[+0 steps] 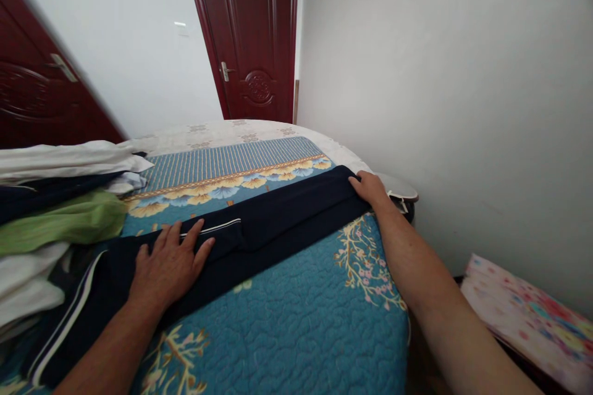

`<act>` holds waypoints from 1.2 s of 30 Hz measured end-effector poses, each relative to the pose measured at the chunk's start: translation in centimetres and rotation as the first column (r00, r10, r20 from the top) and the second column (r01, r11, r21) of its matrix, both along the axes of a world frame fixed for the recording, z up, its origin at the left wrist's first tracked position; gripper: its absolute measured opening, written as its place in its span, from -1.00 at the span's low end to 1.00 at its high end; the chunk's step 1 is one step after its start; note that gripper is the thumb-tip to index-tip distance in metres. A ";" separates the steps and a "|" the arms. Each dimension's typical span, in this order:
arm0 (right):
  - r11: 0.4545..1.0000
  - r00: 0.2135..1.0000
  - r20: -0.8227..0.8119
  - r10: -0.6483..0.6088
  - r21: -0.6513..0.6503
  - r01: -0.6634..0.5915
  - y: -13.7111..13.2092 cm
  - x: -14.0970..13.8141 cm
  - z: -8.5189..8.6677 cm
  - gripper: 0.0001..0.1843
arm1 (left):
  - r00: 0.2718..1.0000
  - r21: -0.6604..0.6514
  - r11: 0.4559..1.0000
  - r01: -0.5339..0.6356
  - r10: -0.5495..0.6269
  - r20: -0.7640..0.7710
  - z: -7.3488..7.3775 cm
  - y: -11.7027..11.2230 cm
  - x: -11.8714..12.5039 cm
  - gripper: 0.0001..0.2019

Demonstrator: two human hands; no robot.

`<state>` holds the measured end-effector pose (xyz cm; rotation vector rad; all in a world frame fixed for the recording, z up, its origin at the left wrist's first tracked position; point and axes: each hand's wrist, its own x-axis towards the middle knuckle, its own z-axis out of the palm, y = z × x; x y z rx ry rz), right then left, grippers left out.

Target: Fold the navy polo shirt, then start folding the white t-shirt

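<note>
As two hands [169, 265] [370, 190] press — one garment [273, 228].

Body in view: left hand [167, 266] and right hand [370, 190], both broad-backed with thick fingers, plus left forearm [109, 345] and right forearm [435, 290], each tapering toward the wrist and cut off by the frame's lower edge. Skin uncovered along the whole visible length, with no sleeve or cuff in frame and nothing worn on either wrist or finger. Nails too small to make out.
</note>
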<state>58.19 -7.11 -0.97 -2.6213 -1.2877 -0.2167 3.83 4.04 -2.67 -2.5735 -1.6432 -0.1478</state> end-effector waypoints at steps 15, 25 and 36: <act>0.974 0.963 0.192 0.188 -0.163 -0.157 3.1 -12.2 0.4 -0.59 | 1.000 0.010 1.000 0.015 -0.015 0.000 0.1 0.2 -0.1 -0.19; 0.990 0.984 0.119 0.133 -0.063 -0.127 1.8 -8.9 0.7 -0.65 | 1.000 0.002 1.000 0.005 -0.005 0.013 0.0 0.4 -0.1 -0.19; 1.000 0.998 -0.057 0.024 -0.016 -0.025 1.3 -6.7 1.1 -0.63 | 1.000 0.018 1.000 0.024 -0.023 -0.010 -0.1 0.5 -0.3 -0.18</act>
